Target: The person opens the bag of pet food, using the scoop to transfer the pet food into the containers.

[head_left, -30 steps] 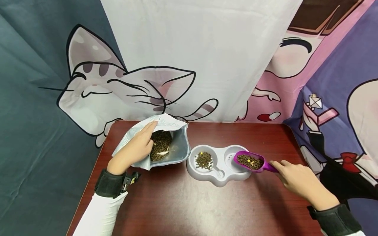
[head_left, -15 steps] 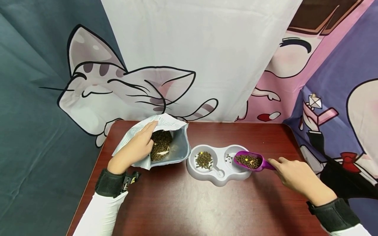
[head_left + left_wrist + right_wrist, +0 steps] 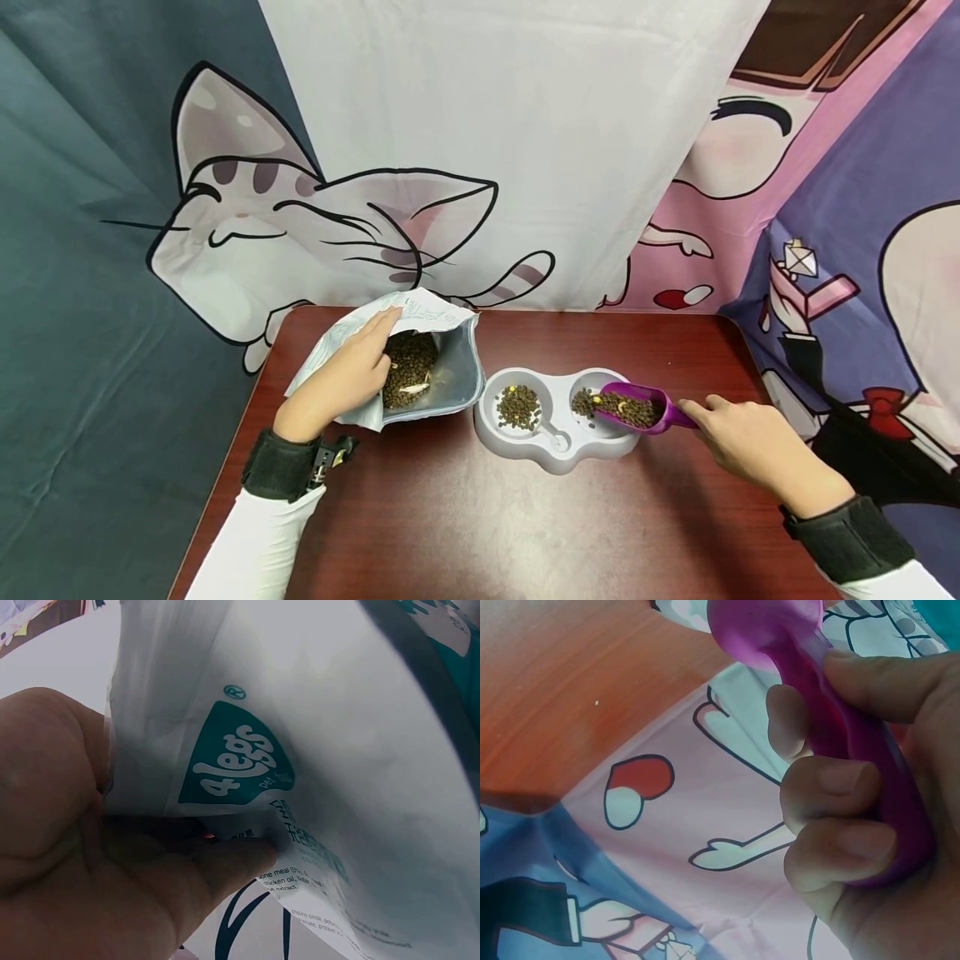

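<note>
My left hand grips the open rim of a white pet food bag, which leans with its mouth towards me. Brown kibble fills the lower part of it. In the left wrist view the thumb and fingers pinch the bag wall from both sides. My right hand holds a purple scoop by its handle, fingers curled round it in the right wrist view. The scoop tilts over the right hollow of a grey double bowl, and kibble spills from its lip into that hollow. More kibble lies in the left hollow.
Everything stands on a reddish-brown table. Behind it hangs a printed cloth with a cartoon cat, close against the table's back edge. The bag stands just left of the bowl.
The scoop has tipped further down to the left. Kibble has slid over its lip, and a small heap now lies in the right hollow. My left hand and the bag have stayed put.
</note>
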Demonstrator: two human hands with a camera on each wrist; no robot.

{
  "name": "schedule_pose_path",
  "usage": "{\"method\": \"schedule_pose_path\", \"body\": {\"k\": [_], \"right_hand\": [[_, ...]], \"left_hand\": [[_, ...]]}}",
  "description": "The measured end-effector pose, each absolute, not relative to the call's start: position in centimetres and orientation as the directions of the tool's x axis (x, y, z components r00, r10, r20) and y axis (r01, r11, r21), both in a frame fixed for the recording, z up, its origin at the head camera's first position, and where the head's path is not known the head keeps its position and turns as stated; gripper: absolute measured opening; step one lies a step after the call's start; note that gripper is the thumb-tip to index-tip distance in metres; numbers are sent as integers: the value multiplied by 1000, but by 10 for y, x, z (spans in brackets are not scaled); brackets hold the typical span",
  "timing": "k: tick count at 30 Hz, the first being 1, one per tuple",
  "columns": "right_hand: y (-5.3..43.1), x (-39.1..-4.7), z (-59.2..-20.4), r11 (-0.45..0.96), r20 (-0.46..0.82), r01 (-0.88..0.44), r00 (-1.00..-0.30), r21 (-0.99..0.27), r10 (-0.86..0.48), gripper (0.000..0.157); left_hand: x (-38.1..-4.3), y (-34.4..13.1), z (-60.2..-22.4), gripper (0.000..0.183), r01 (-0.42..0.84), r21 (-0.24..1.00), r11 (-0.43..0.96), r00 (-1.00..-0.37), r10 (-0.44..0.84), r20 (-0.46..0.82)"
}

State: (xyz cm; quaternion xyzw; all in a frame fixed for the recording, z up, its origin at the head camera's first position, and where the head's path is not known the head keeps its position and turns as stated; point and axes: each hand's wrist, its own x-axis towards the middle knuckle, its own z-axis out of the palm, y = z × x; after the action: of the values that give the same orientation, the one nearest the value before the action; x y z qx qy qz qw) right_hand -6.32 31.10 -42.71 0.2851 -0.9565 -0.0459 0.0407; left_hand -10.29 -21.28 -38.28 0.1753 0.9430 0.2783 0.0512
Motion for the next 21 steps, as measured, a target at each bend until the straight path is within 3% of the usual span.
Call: {"method": "schedule_pose_path", "body": {"k": [21], "right_hand": [[304,-70,-420,779,127,-603,-771,171,-624,24]], "left_hand": [[-103,-212,-384,65,302,543,784,-933,359,1]]}}
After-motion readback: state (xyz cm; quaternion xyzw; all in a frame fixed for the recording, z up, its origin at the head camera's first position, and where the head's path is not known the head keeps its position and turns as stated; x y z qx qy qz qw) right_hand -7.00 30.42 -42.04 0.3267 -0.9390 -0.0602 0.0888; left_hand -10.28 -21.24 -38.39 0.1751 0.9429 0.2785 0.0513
